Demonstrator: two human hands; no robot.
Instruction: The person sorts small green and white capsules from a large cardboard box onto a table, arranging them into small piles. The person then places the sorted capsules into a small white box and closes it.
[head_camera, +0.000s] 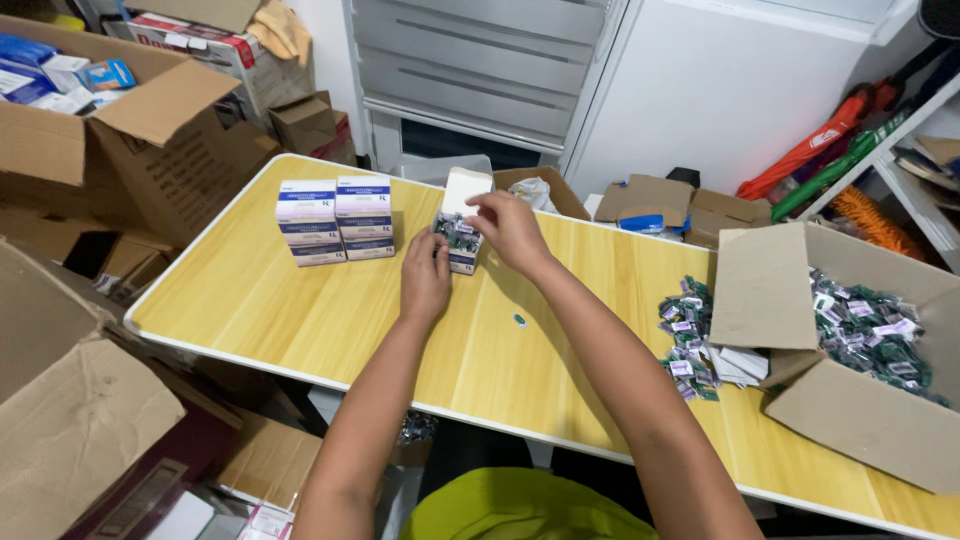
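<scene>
Head view, read from the near edge outward. A yellow-green garment (515, 505) is seen at the bottom edge, and both bare forearms are extended from it over a yellow wooden table (300, 310) with a white rim. A small round blue-green dot (520, 321) is seen lying on the tabletop between the forearms.

The left hand (425, 277) is laid palm down on the table, fingers curled, its fingertips touching the near left side of a small open box (459, 232). The right hand (510, 228) is held over the box from the right, thumb and forefinger pinched at the box's top edge; whether a packet is gripped between them cannot be told. The box is placed upright near the middle of the table, its white lid flap raised at the back, and it is filled with small green and white packets (457, 231).

Just left of it, apart from the hands, a stack of closed white and purple boxes (336, 221) is arranged in two columns.

At the right end of the table a large cardboard carton (850, 400) is set with its flaps open, holding many more packets of the same kind; a loose heap of packets (688, 338) is spilled on the table beside its left flap.

Further cardboard boxes (110, 150) are stood on the floor to the left, and grey drawers (480, 70) are seen against the far wall.
</scene>
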